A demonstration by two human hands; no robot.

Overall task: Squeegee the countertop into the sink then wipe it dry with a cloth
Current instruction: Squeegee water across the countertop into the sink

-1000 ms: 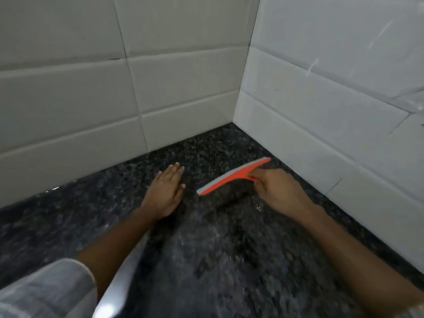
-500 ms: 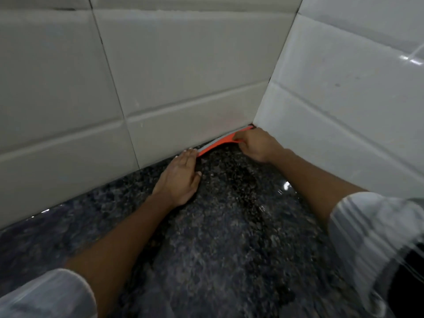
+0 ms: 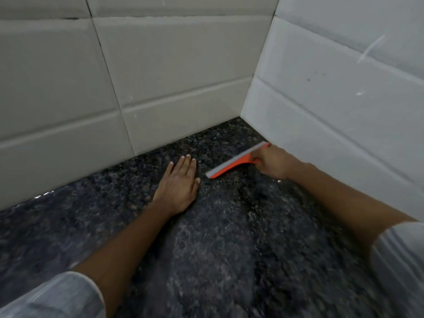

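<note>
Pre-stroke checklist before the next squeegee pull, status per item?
1. Right hand grips the squeegee handle: ok.
2. Blade down on the countertop: looks so, contact along its length cannot tell.
3. Blade's far end close to the right wall tiles, so the stroke covers the edge: ok.
4. Left hand lies flat on the counter, beside the blade's near end and apart from it: ok, may sit in the path.
5. Sink in view to aim the pull: not ok, not visible.
6. Cloth at hand for drying: cannot tell, none visible.
</note>
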